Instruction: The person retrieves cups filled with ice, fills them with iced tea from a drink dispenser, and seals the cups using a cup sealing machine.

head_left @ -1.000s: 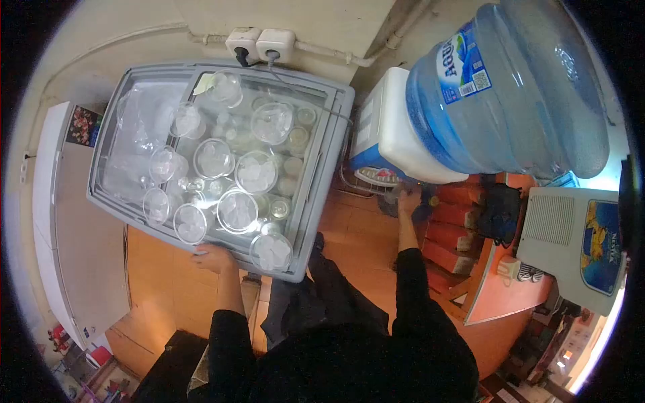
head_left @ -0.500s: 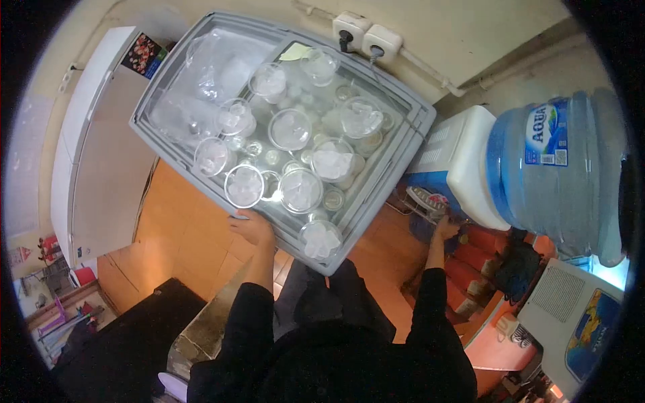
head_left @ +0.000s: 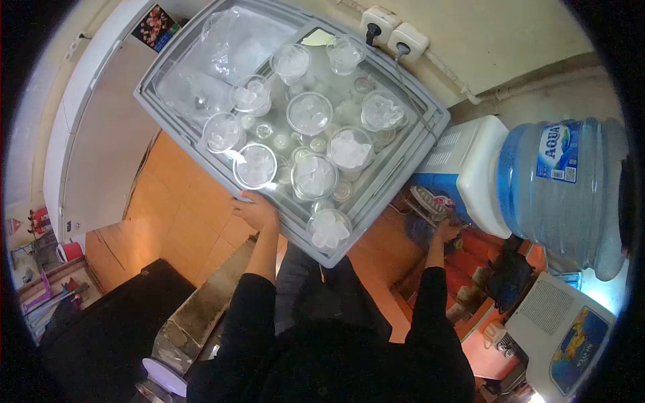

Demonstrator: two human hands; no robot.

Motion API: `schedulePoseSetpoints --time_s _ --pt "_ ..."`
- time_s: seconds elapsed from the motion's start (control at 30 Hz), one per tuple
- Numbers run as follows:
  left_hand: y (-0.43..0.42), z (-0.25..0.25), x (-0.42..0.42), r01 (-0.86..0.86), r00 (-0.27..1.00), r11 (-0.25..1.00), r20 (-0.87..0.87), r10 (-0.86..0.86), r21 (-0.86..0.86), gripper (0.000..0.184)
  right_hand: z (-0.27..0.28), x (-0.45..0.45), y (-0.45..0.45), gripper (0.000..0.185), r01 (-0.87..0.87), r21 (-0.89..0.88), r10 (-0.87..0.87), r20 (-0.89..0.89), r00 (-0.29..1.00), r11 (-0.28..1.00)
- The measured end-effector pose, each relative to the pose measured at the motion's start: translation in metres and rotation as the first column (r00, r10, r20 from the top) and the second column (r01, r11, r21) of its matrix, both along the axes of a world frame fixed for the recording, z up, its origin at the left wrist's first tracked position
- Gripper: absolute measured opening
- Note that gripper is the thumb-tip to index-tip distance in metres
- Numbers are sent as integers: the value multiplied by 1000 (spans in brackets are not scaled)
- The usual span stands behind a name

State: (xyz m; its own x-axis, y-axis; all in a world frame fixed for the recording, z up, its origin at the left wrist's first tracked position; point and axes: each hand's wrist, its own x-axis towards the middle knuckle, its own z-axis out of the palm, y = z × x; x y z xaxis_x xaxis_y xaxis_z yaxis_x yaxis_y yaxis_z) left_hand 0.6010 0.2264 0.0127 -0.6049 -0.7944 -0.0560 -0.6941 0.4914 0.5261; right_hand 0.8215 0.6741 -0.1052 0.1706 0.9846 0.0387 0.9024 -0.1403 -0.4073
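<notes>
Reaching out with the right hand (head_left: 449, 232), low at the front of the water dispenser (head_left: 478, 171); partly hidden at the fingertips, so impossible to tell whether clenched on something or bare. Resting the left hand (head_left: 259, 213) on the near long edge of the freezer (head_left: 400, 166), with fingers loosely bent at the rim and no cup in that grip. From the right hand, up and to the right to the dispenser's white body, close by that grip and well apart from the left one. Further right, along the long axis of the water bottle (head_left: 571, 201), seated in the dispenser and running sideways across this view. From the left hand, ahead to the nearest cup of ice (head_left: 255, 166), just beyond the fingers; then right to the corner cup (head_left: 329, 228), between both hands. Onward over the glass top, past more clear cups (head_left: 310, 113) standing upright with ice inside, following the freezer's long axis toward upper left, to a clear plastic bag (head_left: 225, 50). Outward at last to the wall socket (head_left: 408, 41) behind.
</notes>
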Motion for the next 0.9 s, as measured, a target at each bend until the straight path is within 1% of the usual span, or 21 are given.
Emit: schedulePoseSetpoints --time_s 0.03,0.07,0.1,0.17,0.2,0.23,0.3,0.37,0.4,0.43,0.47,0.5,0.57,0.63,0.7,0.77,0.8,0.87,0.9 --pt "-2 -2 0 17 1000 1000 -24 -17 -1 50 -11 5 6 79 -92 140 98 -40 994 986" --pt "-3 -4 0 36 998 999 -49 -36 -2 50 -21 11 13 80 -173 282 198 -66 978 944" --pt "-2 -5 0 39 998 999 -46 -38 4 50 -11 7 9 80 -171 287 197 -62 979 943" --pt "-2 -7 1 70 980 993 -181 -85 -90 49 8 -4 -6 76 -102 215 127 -108 986 971" --pt "-4 -8 0 84 980 993 -175 -96 -80 49 12 -7 -10 75 -74 193 98 -118 988 978" --pt "-8 -10 -1 100 979 994 -174 -107 -51 48 7 -3 -8 75 -157 222 193 -150 970 962" --pt "-7 -11 3 134 979 991 -152 -134 -8 48 -1 11 -1 75 -227 258 271 -151 951 939" --pt "-6 -2 0 120 984 993 -137 -116 19 47 -7 9 3 75 -230 316 322 -280 904 920" --pt "-10 -9 1 130 982 991 -145 -122 45 46 -13 13 8 75 -233 319 325 -273 905 919" --pt "-8 -10 1 125 983 991 -141 -118 47 46 -19 17 12 73 -244 272 314 -253 915 931" --pt "-7 -10 0 117 976 993 -187 -110 26 46 -25 21 15 71 -252 222 302 -231 925 942" --pt "-7 -11 0 107 967 994 -232 -103 4 45 -23 20 13 71 -256 220 305 -227 925 941" --pt "-14 -22 0 119 973 993 -199 -119 -11 46 -21 15 10 30 -201 323 289 -254 923 925" --pt "-14 -19 0 131 977 991 -168 -133 -25 46 -19 14 11 30 -228 340 317 -233 920 912" --pt "-11 -13 0 109 987 993 -124 -103 41 46 -22 15 12 31 -253 355 341 -213 916 900" --pt "-8 -8 1 113 985 993 -135 -107 33 46 -27 18 14 35 -282 391 418 -324 848 876" --pt "-7 -7 1 118 983 993 -148 -113 26 46 -31 22 16 35 -284 391 420 -324 848 876" --pt "-14 -20 1 119 982 993 -150 -115 16 46 -39 30 21 37 -313 333 379 -154 912 889" --pt "-14 -18 -1 122 981 992 -152 -119 8 46 -36 27 19 37 -313 333 380 -156 912 889"
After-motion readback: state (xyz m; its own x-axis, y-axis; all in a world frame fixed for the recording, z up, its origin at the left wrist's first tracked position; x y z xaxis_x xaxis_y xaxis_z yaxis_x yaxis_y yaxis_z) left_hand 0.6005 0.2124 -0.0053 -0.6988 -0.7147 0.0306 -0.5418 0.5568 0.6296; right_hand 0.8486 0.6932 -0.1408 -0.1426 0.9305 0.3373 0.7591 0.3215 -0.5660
